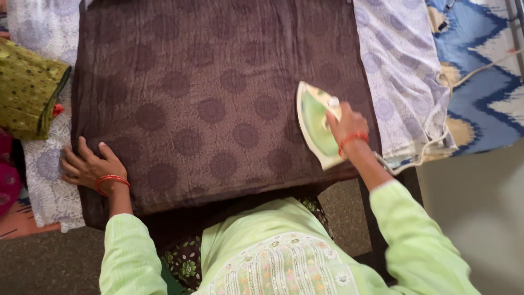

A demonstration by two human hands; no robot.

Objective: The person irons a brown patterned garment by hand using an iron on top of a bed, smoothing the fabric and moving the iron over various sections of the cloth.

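Green iron [315, 124] gripped by right hand [345, 127], fingers clamped on handle; brown cloth [207, 98] pressed flat by left hand [87, 166], fingers spread.

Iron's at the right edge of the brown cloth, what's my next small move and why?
Probably slide the iron left with the right hand: most of the brown cloth lies that way, creased, and the left hand pins its left edge.
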